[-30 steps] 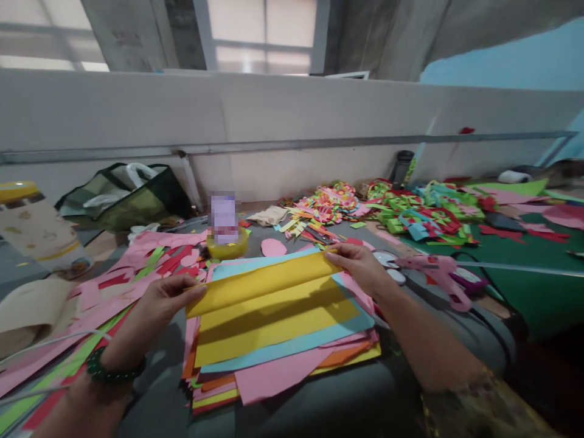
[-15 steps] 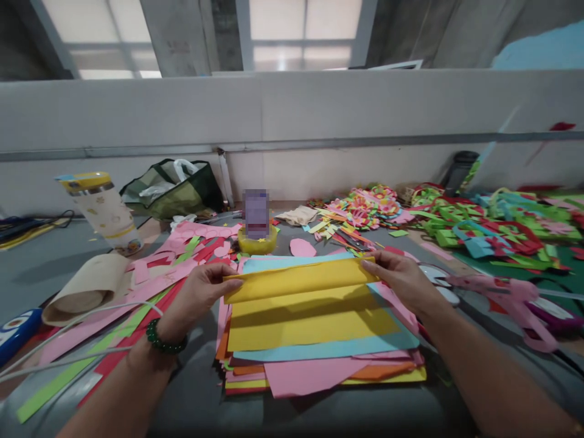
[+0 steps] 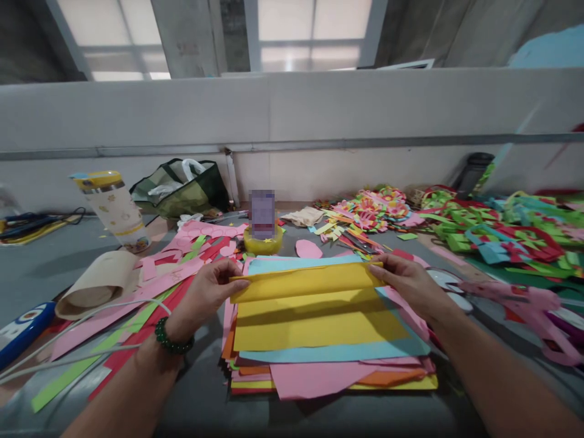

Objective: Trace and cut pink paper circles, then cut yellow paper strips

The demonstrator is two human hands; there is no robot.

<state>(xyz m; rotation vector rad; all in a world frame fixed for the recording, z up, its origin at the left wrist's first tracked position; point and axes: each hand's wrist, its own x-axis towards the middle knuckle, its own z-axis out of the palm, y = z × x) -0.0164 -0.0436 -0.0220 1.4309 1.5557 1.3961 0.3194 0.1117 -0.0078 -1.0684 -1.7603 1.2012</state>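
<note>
A yellow paper sheet lies on top of a stack of coloured paper in front of me. Its far edge is lifted and folded toward me. My left hand pinches the left end of that fold, with a green bead bracelet on its wrist. My right hand pinches the right end. A light blue sheet shows beneath the yellow one.
Pink, red and green paper strips litter the left. A roll of brown paper, a patterned bottle and a green bag stand behind. Colourful paper crafts and a pink glue gun lie right. A yellow tape roll sits behind the stack.
The camera has swung left, so the view shifted right. Both hands keep holding the fold of the yellow sheet, which has come slightly closer to me.
</note>
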